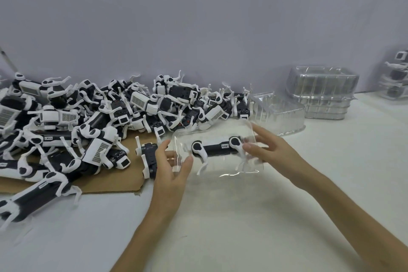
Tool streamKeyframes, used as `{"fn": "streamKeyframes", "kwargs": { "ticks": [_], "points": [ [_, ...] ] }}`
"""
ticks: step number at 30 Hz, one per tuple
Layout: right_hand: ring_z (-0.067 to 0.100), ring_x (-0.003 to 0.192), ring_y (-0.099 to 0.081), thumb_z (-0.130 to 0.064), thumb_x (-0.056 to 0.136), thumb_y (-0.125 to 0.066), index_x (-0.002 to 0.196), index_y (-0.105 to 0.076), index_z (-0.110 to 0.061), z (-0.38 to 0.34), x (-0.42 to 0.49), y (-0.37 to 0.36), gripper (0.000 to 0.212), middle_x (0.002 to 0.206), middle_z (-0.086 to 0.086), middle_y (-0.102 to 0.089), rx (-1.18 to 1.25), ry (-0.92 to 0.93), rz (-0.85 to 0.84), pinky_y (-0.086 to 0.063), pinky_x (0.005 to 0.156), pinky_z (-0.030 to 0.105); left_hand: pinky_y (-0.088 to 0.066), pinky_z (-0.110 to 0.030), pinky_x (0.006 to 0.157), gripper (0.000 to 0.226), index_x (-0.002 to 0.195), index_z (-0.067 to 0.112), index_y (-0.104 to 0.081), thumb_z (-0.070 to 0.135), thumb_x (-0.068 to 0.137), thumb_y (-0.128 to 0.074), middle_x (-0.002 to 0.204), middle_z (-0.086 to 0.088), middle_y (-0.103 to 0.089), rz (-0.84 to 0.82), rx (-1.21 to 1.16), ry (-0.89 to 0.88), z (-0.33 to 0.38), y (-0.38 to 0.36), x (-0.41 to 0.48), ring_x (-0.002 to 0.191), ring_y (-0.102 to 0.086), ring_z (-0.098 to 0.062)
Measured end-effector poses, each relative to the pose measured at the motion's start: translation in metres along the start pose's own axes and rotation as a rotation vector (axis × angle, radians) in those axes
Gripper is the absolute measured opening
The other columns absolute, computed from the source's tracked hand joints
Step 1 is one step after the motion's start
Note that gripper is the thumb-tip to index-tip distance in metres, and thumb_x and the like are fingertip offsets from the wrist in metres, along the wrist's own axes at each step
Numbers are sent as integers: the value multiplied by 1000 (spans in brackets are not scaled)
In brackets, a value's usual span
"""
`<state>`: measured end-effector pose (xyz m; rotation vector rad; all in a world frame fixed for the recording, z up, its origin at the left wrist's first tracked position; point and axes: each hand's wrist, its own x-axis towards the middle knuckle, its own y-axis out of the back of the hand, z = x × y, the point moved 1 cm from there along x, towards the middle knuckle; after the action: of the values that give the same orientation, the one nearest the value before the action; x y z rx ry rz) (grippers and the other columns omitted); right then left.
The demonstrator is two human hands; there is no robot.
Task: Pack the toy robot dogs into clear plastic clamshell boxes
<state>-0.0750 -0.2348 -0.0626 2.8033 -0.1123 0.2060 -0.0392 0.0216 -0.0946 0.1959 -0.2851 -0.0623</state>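
- Above the bench (220,216), my left hand (172,165) and right hand (265,148) pinch the ends of a clear box (223,166); the dog (216,148) lies inside.
- Thin white legs (203,159) may catch as the box closes, leaving it unlatched.
- Slick plastic could slip, dropping it.
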Motion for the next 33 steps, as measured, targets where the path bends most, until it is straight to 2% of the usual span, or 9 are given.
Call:
{"fn": "streamKeyframes", "kwargs": {
  "ticks": [3, 6, 8, 12, 16, 22, 25, 29, 33],
  "points": [
    [17, 97, -73, -54, 67, -84, 139, -46, -60, -3, -1, 4, 82, 125, -17, -65, 67, 108, 37, -56, 86, 28, -39, -2, 84, 83, 148, 39, -25, 57, 77, -63, 130, 21, -47, -144, -106, 78, -3, -3, 3, 114, -47, 22],
    [19, 97, -71, -48, 61, -89, 140, -46, -59, -3, -2, 4, 91, 127, -18, -63, 91, 144, 35, -59, 82, 29, -36, -20, 106, 103, 148, 51, -21, 63, 62, -77, 146, 14, -42, -248, -184, 118, -8, -5, 1, 136, -39, 6],
    [20, 100, -70, -47, 59, -91, 141, -46, -58, -2, -2, 3, 94, 129, -17, -63, 89, 147, 17, -59, 85, 31, -36, -29, 111, 102, 143, 58, -26, 60, 57, -82, 145, 13, -45, -223, -191, 116, -9, -3, 3, 136, -41, 4],
    [20, 105, -69, -46, 60, -91, 141, -47, -55, -1, -1, 2, 93, 128, -17, -63, 90, 146, -5, -57, 89, 30, -45, -29, 102, 104, 138, 54, -37, 48, 49, -89, 131, 13, -55, -172, -204, 147, -11, 1, 8, 126, -54, -4],
    [14, 101, -68, -51, 63, -88, 137, -47, -59, 0, 0, 0, 85, 120, -18, -65, 67, 134, 1, -57, 86, 27, -50, -23, 89, 95, 150, 34, -36, 20, 72, -90, 137, -4, -54, -159, -162, 129, -16, 0, 9, 116, -61, -18],
    [6, 85, -62, -63, 61, -81, 131, -52, -56, 9, 1, -4, 75, 110, -12, -61, 18, 16, 51, -50, 84, 27, -50, -12, 64, 107, 144, 45, -30, 58, 53, -83, 115, 5, -56, -194, -167, 160, -7, 3, 4, 86, -61, 0],
    [6, 81, -60, -62, 58, -82, 132, -53, -52, 9, 1, -6, 80, 107, -13, -63, 44, 16, 18, -54, 89, 34, -49, -14, 55, 108, 137, 49, -32, 60, 43, -83, 107, 2, -52, -175, -173, 156, -4, 4, 3, 71, -55, 5],
    [4, 80, -59, -65, 57, -82, 131, -51, -53, 9, 2, -8, 81, 106, -15, -63, 39, 27, 31, -53, 80, 26, -49, -11, 56, 109, 143, 45, -30, 48, 50, -88, 107, 6, -52, -182, -158, 151, -5, 6, 4, 74, -57, 10],
    [3, 76, -55, -62, 59, -82, 130, -51, -51, 9, 1, -9, 78, 105, -13, -61, -2, 43, 86, -48, 73, 18, -52, -16, 58, 110, 143, 44, -31, 46, 49, -89, 107, 6, -51, -187, -123, 141, -4, 4, 3, 84, -56, -4]
  ]
}}
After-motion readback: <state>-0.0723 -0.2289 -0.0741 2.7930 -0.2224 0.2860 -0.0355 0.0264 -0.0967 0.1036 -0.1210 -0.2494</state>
